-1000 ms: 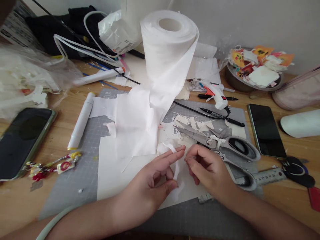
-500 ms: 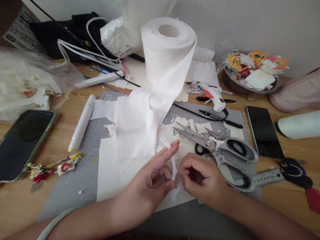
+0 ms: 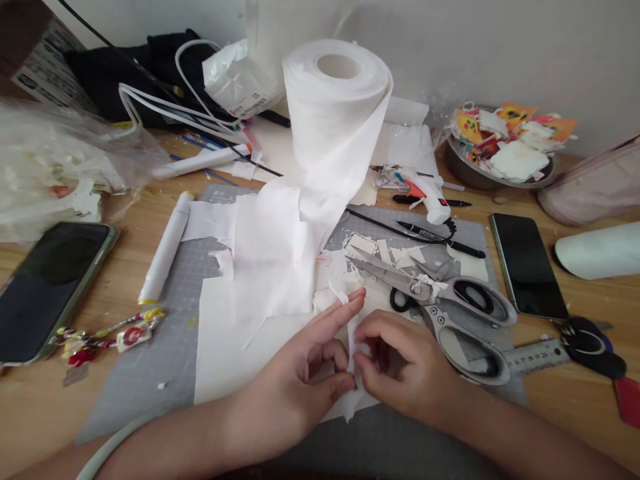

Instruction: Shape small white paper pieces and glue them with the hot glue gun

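Note:
A thin white tissue strip [image 3: 351,333] hangs between my hands. My left hand [image 3: 307,373] pinches it between thumb and curled forefinger, while its other fingers stretch forward with the strip's upper end looped over their tips. My right hand [image 3: 400,357] is curled, thumb and forefinger at the strip's right edge; the exact contact is small and partly hidden. A frayed lower end of the strip dangles below the left thumb. Beneath lies a white sheet [image 3: 220,360]. Beyond it, a big white tissue roll [image 3: 335,107] stands with a loose folded length [image 3: 273,260] trailing forward.
Large grey scissors [image 3: 440,293] and a steel ruler [image 3: 537,357] lie right of my right hand, with paper scraps around the blades. A glue gun [image 3: 425,197], phones [image 3: 530,263] and a metal bowl [image 3: 470,167] stand farther out. A white marker [image 3: 165,250] lies left on the cutting mat [image 3: 135,373].
My right hand's fingertips have shifted slightly left and down to the strip. My left hand has moved a little right, and the strip's lower end hangs more visibly.

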Demonstrator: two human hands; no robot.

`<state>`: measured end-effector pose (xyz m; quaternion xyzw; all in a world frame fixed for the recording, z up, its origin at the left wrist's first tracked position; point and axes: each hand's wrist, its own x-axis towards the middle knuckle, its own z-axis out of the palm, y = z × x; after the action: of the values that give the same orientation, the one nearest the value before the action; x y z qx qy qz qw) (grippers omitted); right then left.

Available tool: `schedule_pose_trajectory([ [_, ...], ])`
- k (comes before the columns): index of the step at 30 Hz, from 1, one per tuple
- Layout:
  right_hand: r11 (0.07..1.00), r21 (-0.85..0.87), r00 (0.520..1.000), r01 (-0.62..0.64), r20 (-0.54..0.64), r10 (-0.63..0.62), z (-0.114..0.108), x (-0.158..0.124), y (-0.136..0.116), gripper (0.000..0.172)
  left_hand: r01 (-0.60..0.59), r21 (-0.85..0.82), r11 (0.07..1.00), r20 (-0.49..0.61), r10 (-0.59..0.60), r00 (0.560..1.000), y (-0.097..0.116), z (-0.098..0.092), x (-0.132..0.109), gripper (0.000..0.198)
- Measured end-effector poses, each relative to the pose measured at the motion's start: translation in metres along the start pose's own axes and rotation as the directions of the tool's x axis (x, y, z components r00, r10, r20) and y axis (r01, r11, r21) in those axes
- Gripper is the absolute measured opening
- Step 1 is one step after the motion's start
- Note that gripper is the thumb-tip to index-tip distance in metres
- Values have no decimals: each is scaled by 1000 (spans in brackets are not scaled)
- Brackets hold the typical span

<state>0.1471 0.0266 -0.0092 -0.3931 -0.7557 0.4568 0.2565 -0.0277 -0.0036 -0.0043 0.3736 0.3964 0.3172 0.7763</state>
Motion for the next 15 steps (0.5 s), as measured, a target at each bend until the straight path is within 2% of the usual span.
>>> schedule_pose_trajectory([
  [3, 1000, -4, 1000, 11, 12, -11, 0, 1, 0, 13, 26, -17, 1000, 9, -26, 1000, 1, 0, 1, 71],
  [8, 997, -28, 997, -75, -27, 74, 1, 2, 1, 14, -38, -48, 998, -69, 35, 997, 1, 0, 3, 65],
  [15, 983, -68, 984, -173, -65, 169, 2, 2, -1, 12, -75, 64, 995, -64, 79, 995, 1, -2, 3, 64],
])
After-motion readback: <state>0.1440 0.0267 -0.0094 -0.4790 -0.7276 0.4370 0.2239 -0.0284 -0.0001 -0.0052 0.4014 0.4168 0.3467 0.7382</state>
